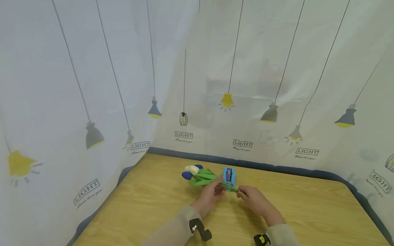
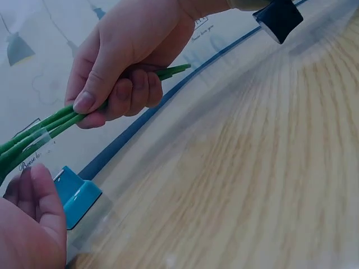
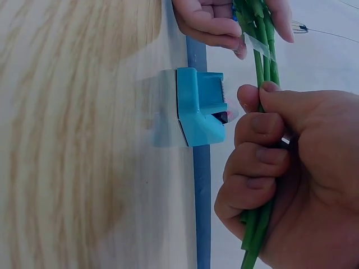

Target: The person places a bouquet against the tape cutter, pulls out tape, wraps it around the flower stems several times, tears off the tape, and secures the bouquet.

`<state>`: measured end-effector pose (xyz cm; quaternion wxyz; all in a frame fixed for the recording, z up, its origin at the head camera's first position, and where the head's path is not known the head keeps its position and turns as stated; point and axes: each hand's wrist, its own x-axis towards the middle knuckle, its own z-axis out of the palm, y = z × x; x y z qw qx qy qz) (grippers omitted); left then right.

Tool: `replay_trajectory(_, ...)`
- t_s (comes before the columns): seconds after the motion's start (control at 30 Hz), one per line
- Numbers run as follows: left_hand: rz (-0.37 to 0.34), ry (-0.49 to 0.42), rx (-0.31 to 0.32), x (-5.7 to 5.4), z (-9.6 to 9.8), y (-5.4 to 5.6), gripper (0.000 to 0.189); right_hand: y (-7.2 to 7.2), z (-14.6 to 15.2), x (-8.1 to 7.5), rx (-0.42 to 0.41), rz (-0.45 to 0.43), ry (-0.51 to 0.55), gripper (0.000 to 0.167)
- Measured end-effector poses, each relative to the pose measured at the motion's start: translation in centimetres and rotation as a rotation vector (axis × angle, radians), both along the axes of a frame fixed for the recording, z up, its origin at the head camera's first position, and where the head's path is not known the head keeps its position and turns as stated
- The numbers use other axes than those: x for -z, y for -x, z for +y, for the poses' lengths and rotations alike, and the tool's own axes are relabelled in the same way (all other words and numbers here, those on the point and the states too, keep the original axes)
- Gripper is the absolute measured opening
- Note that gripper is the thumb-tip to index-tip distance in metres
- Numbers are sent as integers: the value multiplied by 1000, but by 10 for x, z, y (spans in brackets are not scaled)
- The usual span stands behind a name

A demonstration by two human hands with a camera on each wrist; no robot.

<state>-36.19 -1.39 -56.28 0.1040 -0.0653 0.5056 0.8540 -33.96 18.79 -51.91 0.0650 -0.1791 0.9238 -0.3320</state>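
A bunch of tulips (image 1: 203, 176), white and blue with green leaves, lies across both hands, its blossoms pointing left. My left hand (image 1: 208, 195) holds the bunch around the upper stems, just below the leaves. Farther down, my right hand (image 1: 253, 200) grips the green stems (image 3: 266, 67) in a fist, thumb along them, and the cut ends stick out past the little finger. A strip of clear tape (image 3: 258, 47) sits on the stems between the two hands. Right behind the stems stands a blue tape dispenser (image 3: 196, 112) with a toothed cutting edge.
The hands work over a wooden table (image 1: 154, 205) near its back edge. A white curtain (image 1: 209, 75) printed with hanging lamps encloses the table at the back and sides, with a dark blue band (image 1: 258, 165) along the bottom.
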Motion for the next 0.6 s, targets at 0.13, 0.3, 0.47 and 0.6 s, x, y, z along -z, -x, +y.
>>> replay_trajectory(0.13, -8, -31, 9, -1, -4, 1, 38, 1, -2, 0, 5, 4, -14, 17)
replay_trajectory(0.3, -4, -58, 25, -1, -9, 0, 22, 2, -5, 1, 2, 37, -50, 16)
replay_trajectory(0.47, -2, -63, 44, 2, -9, 1, 12, 1, -5, 2, 15, 52, -76, 14)
replay_trajectory(0.6, 1, -76, 59, 5, -9, 1, 11, 0, -5, 2, 26, 55, -76, 14)
